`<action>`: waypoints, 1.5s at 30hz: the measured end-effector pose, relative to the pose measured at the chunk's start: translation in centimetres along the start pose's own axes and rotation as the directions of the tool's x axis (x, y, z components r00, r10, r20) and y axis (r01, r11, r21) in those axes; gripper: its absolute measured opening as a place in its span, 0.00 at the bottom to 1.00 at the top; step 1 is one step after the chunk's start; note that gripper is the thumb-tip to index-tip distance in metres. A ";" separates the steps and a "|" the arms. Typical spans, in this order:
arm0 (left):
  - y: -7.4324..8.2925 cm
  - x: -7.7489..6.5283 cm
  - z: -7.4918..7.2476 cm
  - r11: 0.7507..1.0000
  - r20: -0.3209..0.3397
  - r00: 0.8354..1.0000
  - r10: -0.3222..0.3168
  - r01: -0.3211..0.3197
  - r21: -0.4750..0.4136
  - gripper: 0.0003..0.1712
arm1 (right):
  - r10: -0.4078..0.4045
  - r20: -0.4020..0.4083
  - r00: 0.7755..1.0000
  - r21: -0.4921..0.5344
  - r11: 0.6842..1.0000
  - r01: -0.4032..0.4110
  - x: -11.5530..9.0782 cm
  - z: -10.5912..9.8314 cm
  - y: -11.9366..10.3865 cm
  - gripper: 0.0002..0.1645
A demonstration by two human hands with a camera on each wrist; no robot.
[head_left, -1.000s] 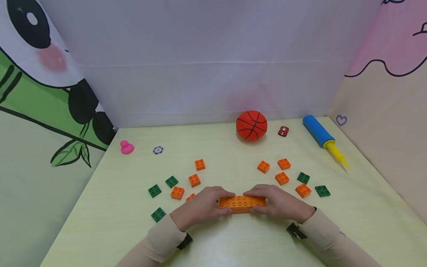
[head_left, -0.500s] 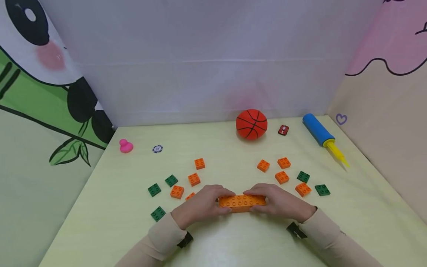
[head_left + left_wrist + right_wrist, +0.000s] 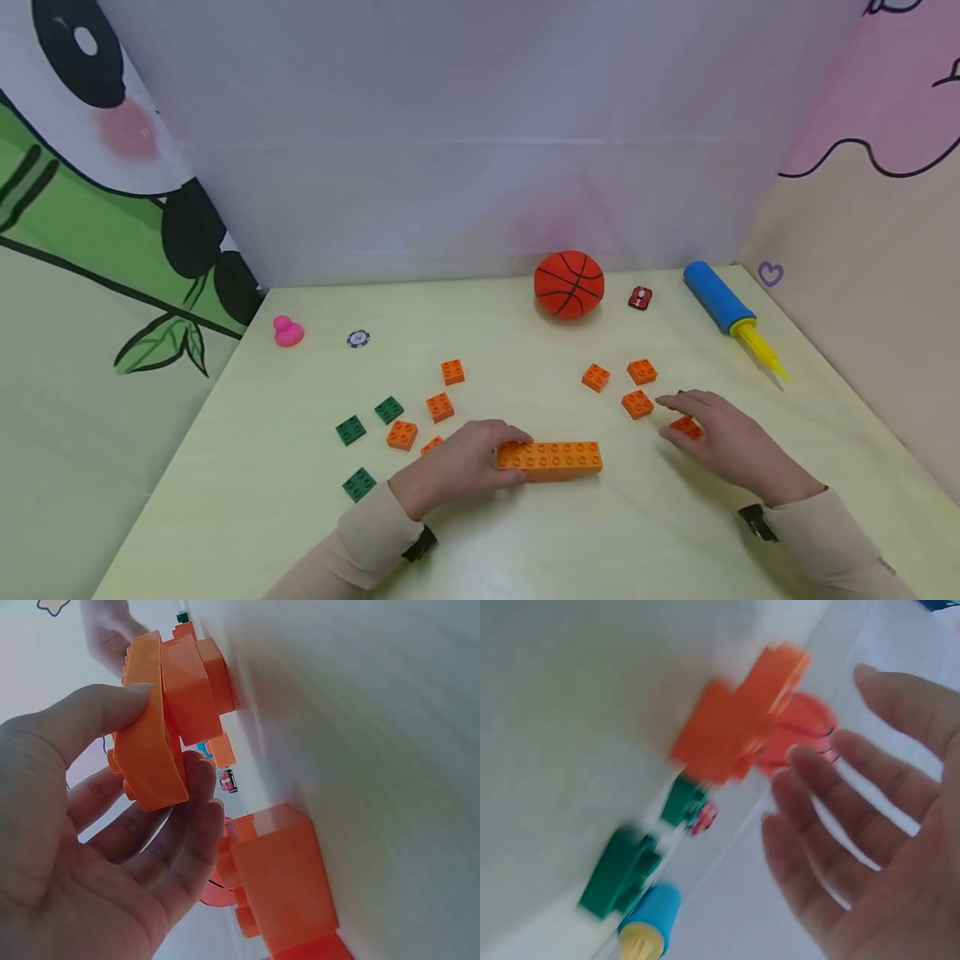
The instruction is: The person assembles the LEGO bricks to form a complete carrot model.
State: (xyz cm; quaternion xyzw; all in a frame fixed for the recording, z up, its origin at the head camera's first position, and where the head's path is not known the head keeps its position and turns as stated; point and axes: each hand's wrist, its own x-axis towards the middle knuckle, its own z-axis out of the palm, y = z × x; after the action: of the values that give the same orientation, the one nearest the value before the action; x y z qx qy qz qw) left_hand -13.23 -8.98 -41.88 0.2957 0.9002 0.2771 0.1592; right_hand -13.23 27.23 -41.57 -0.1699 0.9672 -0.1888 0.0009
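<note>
My left hand (image 3: 465,458) grips the left end of a row of joined orange toy bricks (image 3: 555,460). In the left wrist view, thumb and fingers pinch the upper layer, with more orange brick under it. To the right, my right hand (image 3: 723,442) hovers with spread fingers over a loose orange brick (image 3: 687,427), partly hidden by the hand. The right wrist view is blurred; it shows the relaxed right hand (image 3: 870,817) holding nothing, apart from the orange bricks (image 3: 724,727) and a green brick (image 3: 619,874).
Several loose orange bricks (image 3: 440,407) and green bricks (image 3: 350,430) lie left of the row, with more orange bricks (image 3: 637,404) on the right. Farther back are a pink duck (image 3: 287,332), a poker chip (image 3: 358,338), a small basketball (image 3: 569,285), a red toy car (image 3: 640,297) and a blue-yellow pump (image 3: 720,298).
My right hand has let go of the right end of the brick row and moved right, over the loose bricks there. The left hand keeps its grip.
</note>
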 end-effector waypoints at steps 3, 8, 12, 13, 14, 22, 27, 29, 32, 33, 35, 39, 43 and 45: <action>-0.1 0.0 0.1 1.000 0.003 1.000 -0.009 0.009 0.010 0.24 | 0.060 0.002 0.998 -0.066 0.996 -0.059 -0.4 -0.2 0.8 0.30; -0.3 0.0 0.2 1.000 0.005 1.000 -0.012 0.012 0.009 0.24 | 0.127 0.054 0.990 -0.102 0.987 -0.121 -0.5 0.0 1.5 0.30; -0.3 0.1 0.2 1.000 0.006 1.000 -0.008 0.008 0.006 0.24 | 0.148 0.093 0.985 -0.119 0.983 -0.136 -0.3 0.2 1.8 0.28; -0.3 0.1 0.2 1.000 0.007 1.000 -0.006 0.006 0.008 0.24 | 0.149 0.099 0.984 -0.119 0.983 -0.137 -0.3 0.3 1.8 0.28; -0.3 0.1 0.2 1.000 0.007 1.000 -0.004 0.004 0.009 0.24 | 0.149 0.104 0.983 -0.117 0.984 -0.136 -0.3 0.3 1.8 0.28; -0.1 0.0 0.0 1.000 0.006 1.000 -0.011 0.011 0.012 0.24 | 0.109 0.054 0.993 -0.022 0.994 -0.108 -0.6 0.4 1.6 0.26; -0.1 0.0 0.1 1.000 0.008 1.000 -0.015 0.015 0.012 0.24 | -0.008 -0.054 0.999 0.103 0.995 0.014 -0.8 0.8 0.5 0.24; -0.1 0.0 0.1 1.000 0.007 1.000 -0.011 0.011 0.010 0.24 | -0.074 -0.101 0.992 0.142 0.986 0.088 -0.8 1.2 -0.2 0.23; -0.1 0.0 0.1 1.000 0.004 1.000 -0.003 0.003 0.010 0.24 | -0.164 -0.146 0.976 0.193 0.962 0.191 -0.6 1.9 -1.4 0.23; -0.1 0.0 0.1 1.000 0.003 1.000 -0.003 0.002 0.010 0.24 | -0.190 -0.151 0.970 0.212 0.952 0.219 -0.5 2.1 -1.8 0.23; -0.1 0.0 0.1 1.000 0.001 1.000 0.001 -0.001 0.012 0.24 | -0.231 -0.143 0.962 0.260 0.929 0.262 -0.3 2.4 -2.7 0.24; -0.1 0.0 0.1 1.000 -0.002 1.000 -0.001 0.001 0.013 0.24 | -0.250 -0.064 0.966 0.355 0.899 0.256 0.1 2.7 -4.1 0.27; -0.1 0.0 0.1 1.000 0.000 1.000 -0.009 0.009 0.011 0.24 | -0.257 0.008 0.967 0.394 0.889 0.233 0.6 2.9 -4.8 0.29; -0.1 0.0 0.0 1.000 0.006 1.000 -0.015 0.015 0.006 0.24 | -0.266 0.025 0.964 0.398 0.887 0.235 0.7 3.0 -5.0 0.29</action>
State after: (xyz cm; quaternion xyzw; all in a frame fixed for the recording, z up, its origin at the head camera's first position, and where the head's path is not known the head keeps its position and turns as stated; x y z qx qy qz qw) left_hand -13.25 -9.06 -41.99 0.2902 0.9027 0.2724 0.1631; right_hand -12.07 21.50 -42.46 -0.2971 0.8789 -0.3699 0.0487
